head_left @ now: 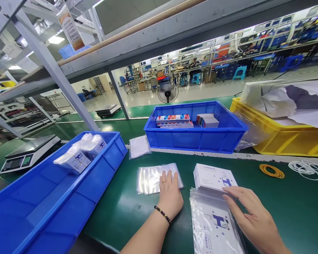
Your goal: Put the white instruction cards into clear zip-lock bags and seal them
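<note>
Clear bags (147,180) lie partly hidden beneath the left hand (171,192).

The stack of printed cards (212,177) is the landmark: a neat, squared block, white on top, with a dark-blue emblem, scattered dots and small lettering, lying flat and slightly askew. On its near side lies a clear plastic bag (213,231) with a white printed piece inside, the same blue emblem and a run of lettering showing through; its upper edge reaches the stack's near edge, though whether they touch is unclear. Left of the stack, the clear empty bags (149,180) lie flat, fanned in overlapping layers, shiny and creased.
</note>
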`<state>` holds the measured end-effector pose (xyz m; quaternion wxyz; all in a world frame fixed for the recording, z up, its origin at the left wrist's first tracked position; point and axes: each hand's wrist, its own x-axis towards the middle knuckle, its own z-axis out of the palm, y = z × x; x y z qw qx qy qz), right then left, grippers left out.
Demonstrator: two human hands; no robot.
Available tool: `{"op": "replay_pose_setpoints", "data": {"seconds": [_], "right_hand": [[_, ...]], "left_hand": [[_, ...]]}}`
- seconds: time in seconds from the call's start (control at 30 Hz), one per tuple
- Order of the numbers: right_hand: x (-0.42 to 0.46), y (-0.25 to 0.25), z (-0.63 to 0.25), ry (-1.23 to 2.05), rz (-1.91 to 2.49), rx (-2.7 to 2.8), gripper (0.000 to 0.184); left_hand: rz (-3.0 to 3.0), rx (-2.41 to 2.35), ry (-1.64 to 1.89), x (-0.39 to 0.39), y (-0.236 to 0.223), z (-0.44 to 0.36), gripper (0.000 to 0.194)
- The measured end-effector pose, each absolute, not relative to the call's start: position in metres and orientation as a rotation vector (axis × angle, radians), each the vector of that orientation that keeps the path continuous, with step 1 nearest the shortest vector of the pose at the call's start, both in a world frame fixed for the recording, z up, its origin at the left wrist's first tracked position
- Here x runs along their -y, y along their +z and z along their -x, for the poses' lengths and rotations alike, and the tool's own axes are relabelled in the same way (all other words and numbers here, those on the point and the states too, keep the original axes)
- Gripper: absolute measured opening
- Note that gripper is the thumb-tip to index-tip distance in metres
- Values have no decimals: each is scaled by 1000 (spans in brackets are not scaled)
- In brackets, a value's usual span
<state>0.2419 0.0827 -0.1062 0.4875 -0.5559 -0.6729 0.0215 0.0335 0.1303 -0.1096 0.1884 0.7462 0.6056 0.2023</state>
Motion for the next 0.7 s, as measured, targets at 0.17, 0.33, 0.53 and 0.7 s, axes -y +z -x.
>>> {"op": "replay_pose_setpoints", "data": {"seconds": [0.17,0.33,0.53,0.7], "right_hand": [[-81,-104,-239,70,1333,1677,16],[-81,-104,-234,84,1282,1712,14],[-80,-103,-227,281,1252,1814,18],[-78,-97,-224,367,1275,1830,25]], "left_hand": [[-2167,-1764,383,-136,-106,-31,39],[-2188,-1774,416,-138,-103,-33,24],[-2194,-1761,447,-134,-97,-34,16],[-2229,-1755,391,-134,-102,-33,19]]}}
